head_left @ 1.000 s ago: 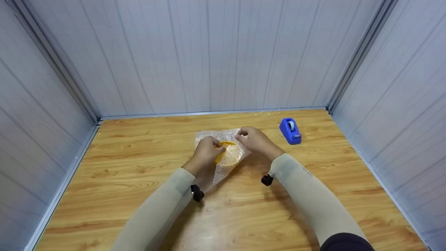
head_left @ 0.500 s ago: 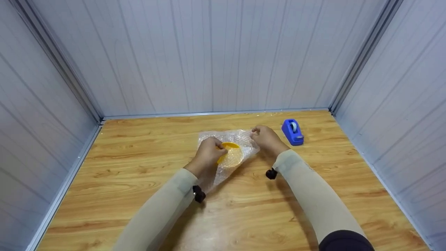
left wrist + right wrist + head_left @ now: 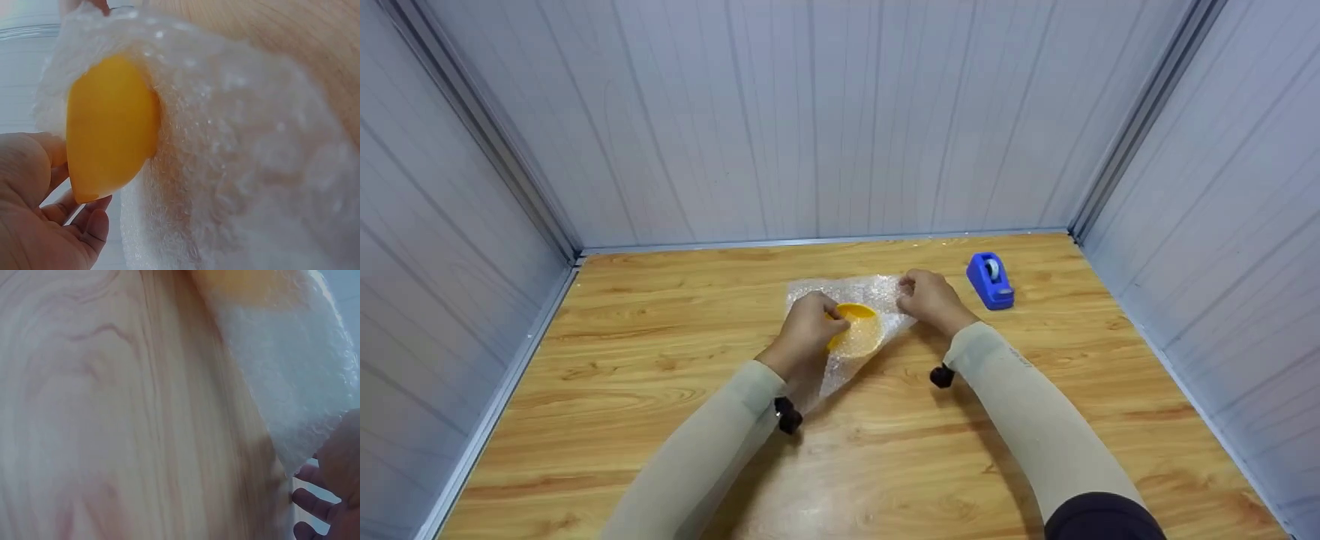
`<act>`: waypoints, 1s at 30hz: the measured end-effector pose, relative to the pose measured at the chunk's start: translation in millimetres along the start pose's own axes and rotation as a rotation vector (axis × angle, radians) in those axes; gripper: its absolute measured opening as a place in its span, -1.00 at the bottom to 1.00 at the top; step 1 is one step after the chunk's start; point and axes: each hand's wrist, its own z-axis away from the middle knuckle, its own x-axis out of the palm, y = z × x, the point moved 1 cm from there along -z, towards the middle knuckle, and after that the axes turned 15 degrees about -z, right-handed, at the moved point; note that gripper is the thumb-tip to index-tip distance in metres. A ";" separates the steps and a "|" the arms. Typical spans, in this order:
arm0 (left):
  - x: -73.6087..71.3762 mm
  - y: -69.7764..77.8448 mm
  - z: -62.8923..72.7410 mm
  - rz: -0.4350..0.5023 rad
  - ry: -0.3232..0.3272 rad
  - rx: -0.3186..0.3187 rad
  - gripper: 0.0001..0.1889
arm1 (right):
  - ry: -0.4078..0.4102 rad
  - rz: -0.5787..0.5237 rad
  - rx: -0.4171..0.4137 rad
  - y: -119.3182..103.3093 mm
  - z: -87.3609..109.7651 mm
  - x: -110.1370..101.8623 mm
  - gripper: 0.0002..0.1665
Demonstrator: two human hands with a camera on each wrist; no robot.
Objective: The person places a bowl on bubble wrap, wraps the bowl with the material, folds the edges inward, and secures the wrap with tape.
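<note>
A yellow bowl (image 3: 856,310) stands tilted in a sheet of clear bubble wrap (image 3: 877,289), its lower part covered by a fold. My left hand (image 3: 806,334) pinches the bowl's rim at its left side. In the left wrist view the bare yellow outside of the bowl (image 3: 112,132) rises from the wrap, thumb and fingers at its edge. My right hand (image 3: 930,301) pinches the right corner of the wrap and holds it raised. Seen from the right wrist, the bubble wrap (image 3: 287,365) stretches from the bowl down to that hand's fingertips.
Behind my right hand, a blue tape dispenser (image 3: 990,281) with a roll stands on the wood-patterned table (image 3: 660,375). Pale panel walls (image 3: 825,120) enclose the table at the back and both sides.
My right hand has moved right with the wrap's corner, drawing the sheet out and baring more of the bowl's rim. The left hand keeps its grip on the bowl.
</note>
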 end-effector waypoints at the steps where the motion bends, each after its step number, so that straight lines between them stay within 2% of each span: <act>1: -0.2 -0.2 0.0 -0.005 -0.001 0.005 -0.88 | 0.003 -0.015 -0.006 -0.7 0.3 0.4 -0.48; 2: -0.4 -0.5 0.2 -0.008 -0.001 0.008 -0.88 | 0.008 -0.029 -0.013 -1.4 0.4 0.8 -0.48; 3: 7.0 -12.2 -8.7 -0.001 0.006 0.029 -0.86 | 0.015 -0.050 -0.016 -2.3 0.5 1.2 -0.49; 9: 7.2 -12.4 -6.7 0.006 0.020 0.028 -0.87 | 0.089 -0.157 -0.029 -10.4 1.3 1.6 -0.53; 10: 0.1 -1.3 2.4 0.000 0.016 0.007 -0.90 | 0.097 -0.181 -0.025 -12.4 1.7 1.4 -0.51; 14: 1.5 -1.8 2.3 -0.003 0.030 0.001 -0.90 | 0.124 -0.283 -0.017 -22.5 4.5 -0.9 -0.28; 17: 1.3 -5.1 -0.9 0.000 0.035 0.025 -0.89 | 0.139 -0.345 -0.025 -31.4 7.8 -2.4 -0.10; 18: 2.6 -7.8 -3.9 0.008 0.033 0.029 -0.89 | 0.143 -0.357 -0.030 -34.5 9.1 -2.5 -0.08; 19: 10.9 -20.6 -14.0 0.020 0.043 0.053 -0.86 | 0.147 -0.367 -0.040 -37.8 11.0 -2.3 -0.07; 21: 18.3 -31.9 -23.4 0.028 0.057 0.074 -0.86 | 0.159 -0.373 -0.068 -44.0 15.6 -0.7 -0.15; 24: 26.6 -41.5 -32.3 0.045 0.080 0.090 -0.87 | 0.176 -0.340 -0.134 -53.1 24.7 2.7 -0.40; 25: 25.8 -40.8 -31.7 0.048 0.083 0.094 -0.87 | 0.179 -0.325 -0.163 -55.8 28.2 4.0 -0.50; 27: 12.7 -23.5 -19.0 0.046 0.060 0.064 -0.89 | 0.179 -0.291 -0.218 -60.5 35.2 6.4 -0.67; 30: 5.7 -13.9 -11.2 0.033 0.055 0.047 -0.88 | 0.158 -0.226 -0.325 -64.6 44.7 9.7 -0.77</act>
